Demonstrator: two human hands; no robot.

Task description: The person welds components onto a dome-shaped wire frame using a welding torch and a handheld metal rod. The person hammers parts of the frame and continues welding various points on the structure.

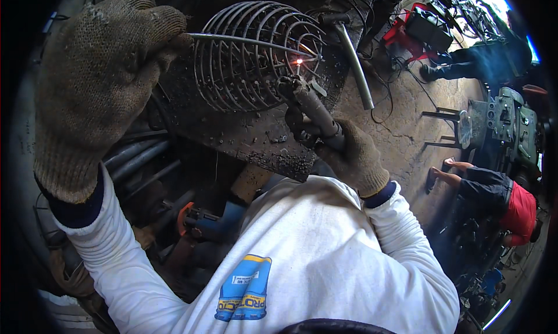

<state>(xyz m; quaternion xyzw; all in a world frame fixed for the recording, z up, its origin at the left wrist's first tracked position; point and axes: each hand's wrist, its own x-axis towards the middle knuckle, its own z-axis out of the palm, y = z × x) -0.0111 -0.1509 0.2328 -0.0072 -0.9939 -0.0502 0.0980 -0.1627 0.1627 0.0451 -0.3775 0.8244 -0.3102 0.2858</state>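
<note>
The gloved left hand [104,84] is closed on the end of a slim metal rod [244,39], which runs rightward across a ribbed wire cage [256,58]. The cage lies right of this hand, over a dark, grit-strewn tabletop [232,142]. Near its narrow end, a glowing spot [299,61] tops the tubular holder [317,110] gripped by the gloved right hand [354,157], lower right of the cage.

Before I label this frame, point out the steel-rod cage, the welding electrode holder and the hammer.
Steel-rod cage [251,62], head view: middle ribs.
Welding electrode holder [317,110], head view: barrel.
Hammer [354,64], head view: handle.
</note>
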